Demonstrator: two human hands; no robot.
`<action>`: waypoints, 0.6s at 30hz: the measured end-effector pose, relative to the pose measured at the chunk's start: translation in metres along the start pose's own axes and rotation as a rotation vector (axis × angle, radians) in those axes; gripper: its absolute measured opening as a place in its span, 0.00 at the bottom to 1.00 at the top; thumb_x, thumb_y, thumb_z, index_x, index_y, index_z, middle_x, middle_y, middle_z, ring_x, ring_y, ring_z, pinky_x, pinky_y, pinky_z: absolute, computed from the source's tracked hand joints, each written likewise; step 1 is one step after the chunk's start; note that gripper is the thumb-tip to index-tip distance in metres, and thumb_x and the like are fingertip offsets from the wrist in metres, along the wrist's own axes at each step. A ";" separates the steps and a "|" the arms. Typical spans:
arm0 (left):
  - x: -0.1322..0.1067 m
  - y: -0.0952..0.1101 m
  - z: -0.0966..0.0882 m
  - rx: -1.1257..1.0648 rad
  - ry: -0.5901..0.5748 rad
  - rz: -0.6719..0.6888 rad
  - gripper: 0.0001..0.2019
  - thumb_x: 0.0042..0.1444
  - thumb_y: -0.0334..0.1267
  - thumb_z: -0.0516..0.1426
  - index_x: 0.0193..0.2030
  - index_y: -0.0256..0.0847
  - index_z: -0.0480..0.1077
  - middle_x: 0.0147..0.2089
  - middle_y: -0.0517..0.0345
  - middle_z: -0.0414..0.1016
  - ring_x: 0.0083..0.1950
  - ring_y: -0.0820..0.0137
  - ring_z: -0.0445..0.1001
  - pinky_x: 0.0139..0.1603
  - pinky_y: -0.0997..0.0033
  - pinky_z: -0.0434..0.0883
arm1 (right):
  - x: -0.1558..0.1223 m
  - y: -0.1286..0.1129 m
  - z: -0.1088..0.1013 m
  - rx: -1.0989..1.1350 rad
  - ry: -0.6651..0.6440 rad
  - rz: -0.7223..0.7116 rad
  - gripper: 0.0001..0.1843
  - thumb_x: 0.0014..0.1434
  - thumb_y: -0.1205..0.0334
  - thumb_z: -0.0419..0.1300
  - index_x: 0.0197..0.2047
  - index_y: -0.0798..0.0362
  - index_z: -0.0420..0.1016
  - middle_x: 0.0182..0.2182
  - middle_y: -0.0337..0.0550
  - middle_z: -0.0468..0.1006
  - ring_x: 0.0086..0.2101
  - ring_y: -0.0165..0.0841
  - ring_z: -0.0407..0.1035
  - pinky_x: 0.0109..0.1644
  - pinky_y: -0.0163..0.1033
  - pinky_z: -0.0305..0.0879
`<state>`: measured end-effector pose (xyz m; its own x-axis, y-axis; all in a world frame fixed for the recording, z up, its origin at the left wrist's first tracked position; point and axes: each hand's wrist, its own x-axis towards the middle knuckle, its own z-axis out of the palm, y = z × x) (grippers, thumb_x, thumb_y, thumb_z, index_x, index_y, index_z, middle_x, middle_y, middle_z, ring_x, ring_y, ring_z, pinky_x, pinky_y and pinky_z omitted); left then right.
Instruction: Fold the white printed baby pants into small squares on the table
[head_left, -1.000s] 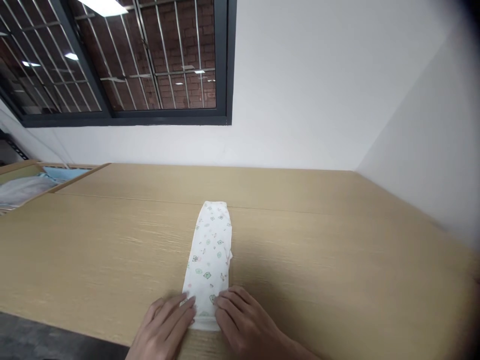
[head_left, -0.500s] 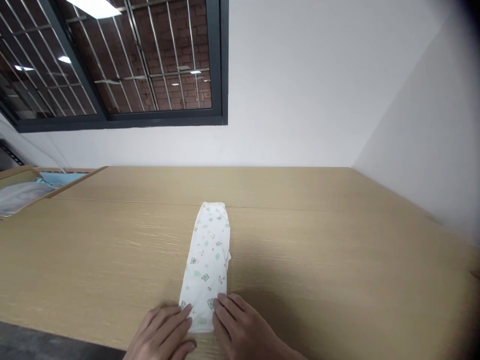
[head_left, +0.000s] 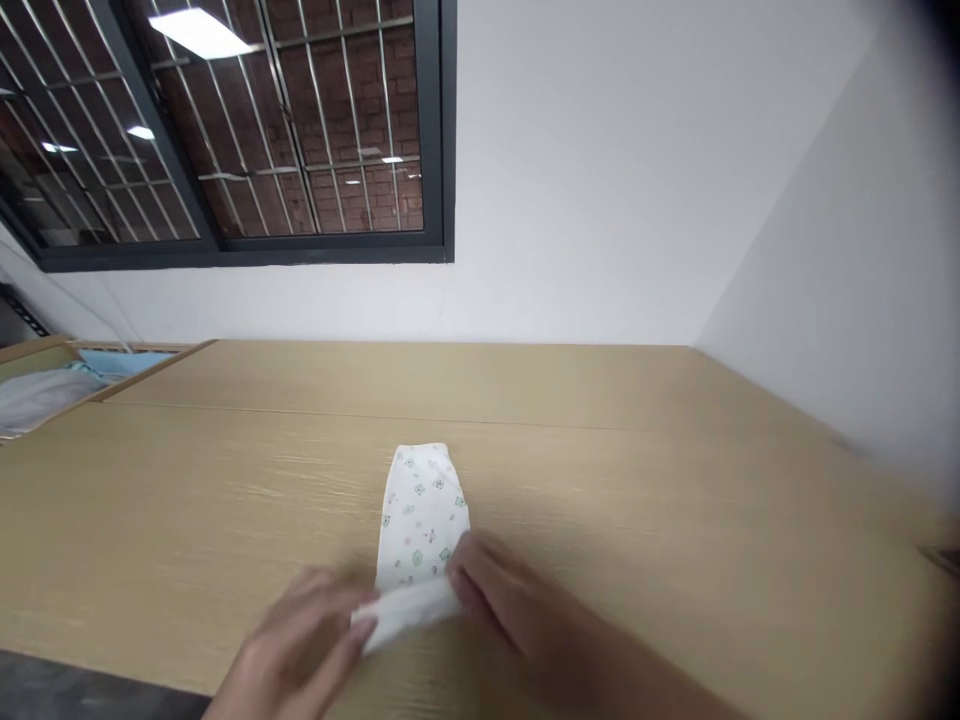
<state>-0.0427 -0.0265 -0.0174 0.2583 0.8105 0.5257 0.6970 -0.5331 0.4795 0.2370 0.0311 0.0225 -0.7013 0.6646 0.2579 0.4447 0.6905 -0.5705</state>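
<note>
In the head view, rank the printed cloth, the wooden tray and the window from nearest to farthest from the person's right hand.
1. The printed cloth: touching the right hand, at its left side.
2. The wooden tray: far off to the left, at table level.
3. The window: high on the back wall, upper left.
</note>
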 end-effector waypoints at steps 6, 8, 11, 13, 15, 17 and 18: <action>0.113 -0.030 0.024 0.100 -0.041 -0.217 0.14 0.71 0.43 0.48 0.47 0.42 0.73 0.45 0.55 0.81 0.46 0.66 0.77 0.48 0.67 0.73 | 0.079 0.065 -0.010 -0.044 0.207 0.094 0.19 0.76 0.58 0.41 0.36 0.50 0.67 0.36 0.45 0.74 0.39 0.38 0.69 0.45 0.44 0.67; 0.137 -0.047 0.041 0.248 -0.070 -0.223 0.14 0.71 0.38 0.47 0.45 0.39 0.73 0.44 0.52 0.80 0.46 0.64 0.76 0.49 0.65 0.70 | 0.103 0.093 -0.001 -0.048 0.234 0.148 0.19 0.75 0.58 0.42 0.36 0.50 0.68 0.36 0.45 0.75 0.39 0.38 0.70 0.46 0.43 0.67; 0.157 -0.072 0.066 0.342 -0.077 -0.245 0.13 0.68 0.35 0.48 0.42 0.36 0.73 0.43 0.48 0.79 0.46 0.62 0.75 0.51 0.63 0.68 | 0.128 0.128 0.015 -0.105 0.241 0.202 0.18 0.74 0.60 0.44 0.35 0.52 0.69 0.36 0.47 0.77 0.39 0.37 0.71 0.45 0.41 0.67; 0.161 -0.081 0.078 0.391 -0.076 -0.261 0.13 0.68 0.33 0.47 0.42 0.35 0.73 0.43 0.46 0.79 0.46 0.61 0.75 0.51 0.61 0.68 | 0.138 0.143 0.024 -0.127 0.235 0.222 0.17 0.74 0.62 0.45 0.35 0.53 0.70 0.36 0.48 0.78 0.39 0.37 0.72 0.44 0.40 0.67; 0.158 -0.079 0.082 0.435 -0.061 -0.262 0.15 0.68 0.31 0.45 0.45 0.33 0.73 0.46 0.42 0.78 0.48 0.59 0.74 0.52 0.58 0.68 | 0.142 0.152 0.031 -0.134 0.231 0.235 0.16 0.73 0.63 0.46 0.37 0.54 0.72 0.37 0.48 0.79 0.40 0.37 0.72 0.45 0.39 0.67; 0.147 -0.066 0.082 0.459 -0.046 -0.239 0.16 0.69 0.32 0.44 0.49 0.33 0.72 0.50 0.40 0.76 0.52 0.57 0.73 0.54 0.56 0.69 | 0.141 0.153 0.035 -0.147 0.248 0.250 0.15 0.73 0.63 0.46 0.42 0.55 0.73 0.42 0.50 0.79 0.44 0.38 0.72 0.49 0.41 0.67; 0.137 -0.056 0.082 0.462 -0.044 -0.212 0.16 0.69 0.33 0.43 0.52 0.33 0.71 0.52 0.41 0.76 0.53 0.57 0.73 0.55 0.55 0.69 | 0.138 0.150 0.035 -0.170 0.269 0.251 0.15 0.74 0.63 0.46 0.46 0.55 0.73 0.45 0.52 0.78 0.47 0.39 0.72 0.52 0.43 0.67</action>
<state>0.0084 0.1342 -0.0300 0.1001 0.9038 0.4160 0.9577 -0.2009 0.2060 0.1868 0.2163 -0.0548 -0.3985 0.8540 0.3345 0.6854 0.5196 -0.5101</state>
